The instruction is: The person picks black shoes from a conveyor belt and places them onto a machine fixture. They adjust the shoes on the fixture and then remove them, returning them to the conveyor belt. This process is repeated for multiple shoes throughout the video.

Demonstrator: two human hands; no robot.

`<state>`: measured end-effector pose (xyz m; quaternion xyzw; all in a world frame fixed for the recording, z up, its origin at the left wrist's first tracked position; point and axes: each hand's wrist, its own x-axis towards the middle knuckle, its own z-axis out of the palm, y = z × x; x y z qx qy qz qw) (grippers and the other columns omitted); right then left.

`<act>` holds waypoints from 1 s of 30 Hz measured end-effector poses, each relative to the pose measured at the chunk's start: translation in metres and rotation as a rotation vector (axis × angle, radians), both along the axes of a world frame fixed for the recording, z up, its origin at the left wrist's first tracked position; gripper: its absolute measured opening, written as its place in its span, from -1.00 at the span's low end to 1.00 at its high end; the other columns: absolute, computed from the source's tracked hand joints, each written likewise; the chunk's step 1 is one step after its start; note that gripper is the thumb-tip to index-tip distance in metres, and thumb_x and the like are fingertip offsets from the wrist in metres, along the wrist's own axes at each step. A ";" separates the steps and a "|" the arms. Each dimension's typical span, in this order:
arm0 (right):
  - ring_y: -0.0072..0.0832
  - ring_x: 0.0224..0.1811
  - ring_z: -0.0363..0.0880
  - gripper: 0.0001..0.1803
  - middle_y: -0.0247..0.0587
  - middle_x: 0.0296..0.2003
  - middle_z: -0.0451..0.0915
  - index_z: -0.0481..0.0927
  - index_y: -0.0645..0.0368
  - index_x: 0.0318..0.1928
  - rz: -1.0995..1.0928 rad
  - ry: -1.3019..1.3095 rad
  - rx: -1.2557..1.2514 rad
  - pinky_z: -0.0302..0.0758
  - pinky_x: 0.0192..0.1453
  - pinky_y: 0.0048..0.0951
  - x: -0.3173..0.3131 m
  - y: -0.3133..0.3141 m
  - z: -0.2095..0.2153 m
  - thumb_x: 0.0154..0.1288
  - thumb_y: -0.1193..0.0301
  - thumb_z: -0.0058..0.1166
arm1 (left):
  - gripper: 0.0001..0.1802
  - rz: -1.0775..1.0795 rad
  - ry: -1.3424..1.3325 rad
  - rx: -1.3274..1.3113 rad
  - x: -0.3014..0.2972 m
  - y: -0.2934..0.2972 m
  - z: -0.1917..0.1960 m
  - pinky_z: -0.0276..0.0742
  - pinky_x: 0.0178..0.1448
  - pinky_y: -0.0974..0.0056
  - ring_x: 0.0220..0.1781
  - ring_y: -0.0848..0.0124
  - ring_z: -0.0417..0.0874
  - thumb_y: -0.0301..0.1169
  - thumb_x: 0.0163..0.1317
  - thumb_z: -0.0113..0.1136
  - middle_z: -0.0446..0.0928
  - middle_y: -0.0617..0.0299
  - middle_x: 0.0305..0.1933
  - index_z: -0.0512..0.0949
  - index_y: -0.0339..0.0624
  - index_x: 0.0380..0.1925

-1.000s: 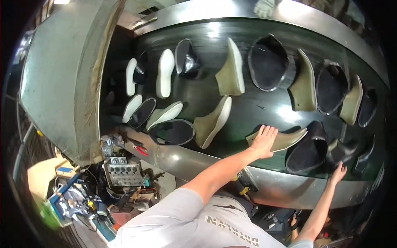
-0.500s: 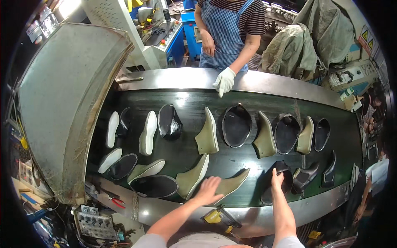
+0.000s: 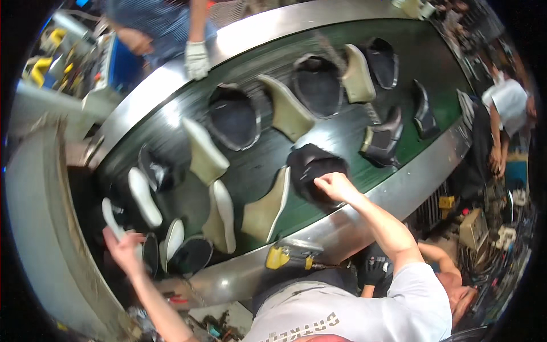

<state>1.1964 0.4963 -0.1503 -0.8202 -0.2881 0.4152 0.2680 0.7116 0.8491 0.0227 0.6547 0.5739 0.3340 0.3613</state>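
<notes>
My right hand (image 3: 336, 187) is closed on a black boot upper (image 3: 315, 166) with an open top, at the near edge of a dark green conveyor belt (image 3: 347, 141). Far to the left, my left hand (image 3: 124, 249) is smeared by motion. It is at the lower end of a pale sole (image 3: 111, 218); whether it grips this is unclear. Between my hands lie olive boot-shaped pieces with pale edges, one (image 3: 268, 208) beside the held upper and another (image 3: 219, 216) left of it. A black upper (image 3: 192, 255) lies right of my left hand.
More olive pieces and black uppers (image 3: 233, 117) lie farther across the belt. Opposite, a person's white-gloved hand (image 3: 197, 60) rests by the metal rim (image 3: 250, 35). A grey hood (image 3: 43, 205) stands at left. Other people are at right, one dark-gloved hand (image 3: 374, 269) below my right arm.
The view has swung and tilted. My left hand has left the olive piece near the middle and moved far left to a pale sole. My right hand stays on the black upper.
</notes>
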 end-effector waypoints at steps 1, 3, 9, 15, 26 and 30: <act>-0.28 -0.24 0.70 -0.60 -0.05 -0.34 0.71 0.69 0.25 -0.28 -0.101 0.041 0.047 0.56 -0.09 -0.27 0.018 -0.008 0.012 0.35 0.13 0.04 | -0.39 0.113 -0.208 0.001 -0.001 0.027 0.003 0.52 -0.01 0.30 -0.18 0.36 0.59 -0.37 0.33 0.04 0.58 0.10 -0.15 0.20 -0.33 0.35; -0.58 -0.40 0.63 -0.66 -0.23 -0.47 0.70 0.70 0.22 -0.34 -0.301 -0.002 0.180 0.54 -0.24 -0.43 0.062 -0.015 0.013 0.36 0.20 0.07 | -0.44 0.332 -0.283 0.134 0.033 0.053 0.009 0.52 -0.03 0.32 -0.18 0.39 0.59 -0.41 0.31 0.07 0.55 0.16 -0.19 0.28 -0.32 0.31; -0.32 -0.20 0.64 -0.67 -0.03 -0.23 0.66 0.57 0.23 0.03 -0.517 -0.660 0.452 0.54 -0.03 -0.34 0.295 0.009 -0.052 0.34 0.32 0.06 | -0.62 -0.333 0.120 -0.176 0.187 -0.003 -0.037 0.48 -0.02 0.41 -0.19 0.52 0.60 -0.39 0.41 0.10 0.60 0.26 -0.28 0.46 -0.36 0.15; 0.20 0.38 0.20 -0.47 0.27 0.31 0.30 0.59 -0.28 0.16 -0.525 -0.843 0.158 0.16 0.46 -0.01 0.486 0.103 -0.112 0.24 -0.11 0.03 | -0.65 -0.439 0.207 -0.316 0.292 -0.012 -0.063 0.46 -0.06 0.45 -0.20 0.54 0.59 -0.43 0.40 0.09 0.65 0.20 -0.20 0.47 -0.36 0.13; -0.77 -0.52 0.30 -0.64 -0.56 -0.59 0.50 0.74 0.16 -0.13 -0.724 -0.941 0.917 0.30 -0.39 -0.58 0.422 0.080 0.004 0.46 0.15 0.03 | -0.57 -0.913 0.022 -0.217 0.405 -0.055 -0.078 0.52 0.10 0.28 -0.08 0.27 0.68 -0.76 0.12 0.07 0.65 0.00 -0.12 0.54 -0.38 0.03; -0.65 -0.56 0.31 -0.71 -0.45 -0.63 0.40 0.55 0.20 -0.54 -0.370 -0.782 0.942 0.27 -0.46 -0.57 0.285 0.071 0.100 0.35 0.42 -0.02 | -0.30 -0.958 -0.258 0.106 0.470 -0.088 -0.069 0.17 0.45 0.08 0.37 0.05 0.34 -0.51 0.10 0.32 0.38 -0.15 0.28 0.32 -0.42 0.27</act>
